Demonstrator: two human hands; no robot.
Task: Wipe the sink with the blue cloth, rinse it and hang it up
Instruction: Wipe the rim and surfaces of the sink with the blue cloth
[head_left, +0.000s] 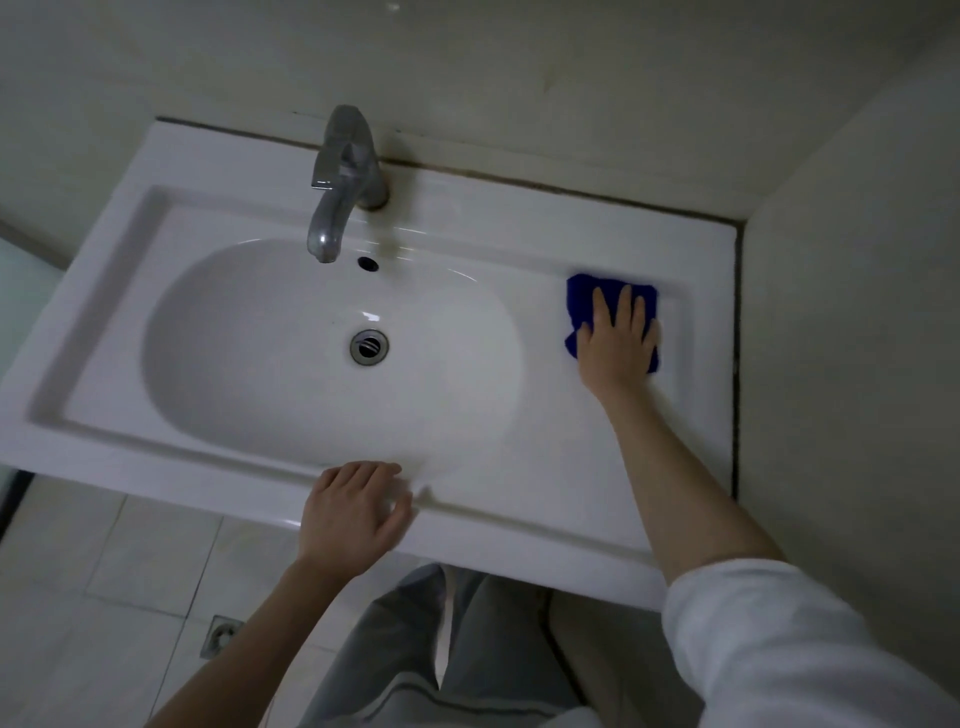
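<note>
Right hand (615, 338) flat on the blue cloth (584, 291), fingers straight and slightly spread, palm pressing down. Nothing is pinched or gripped here. The cloth lies folded under it, blue showing past the fingertips and along both sides of the hand. It sits on the flat ledge of the sink (208, 431), to the right of the bowl and just beside the raised right-hand rim, toward the back corner. The bare forearm runs back from there across the front right of the ledge to a white sleeve (779, 649) pushed up near the elbow.

Over to the left hand (353, 509): it rests on the sink's front rim, about at the middle, fingers loosely bent over the inner edge and holding nothing. It is a little blurred, so the exact finger contact is hard to read.

Out into the bowl now, white and oval, with the round metal drain (369, 347) at its bottom and a small dark overflow hole (368, 263) on the back wall. The chrome faucet (343, 176) stands on the back ledge, its spout hanging over the bowl's rear edge, well apart from the cloth. A dark seam runs where the sink meets the walls behind and to the right. Below the front rim, grey trousers (395, 649), pale floor tiles and a small floor drain (221, 635) at lower left.
</note>
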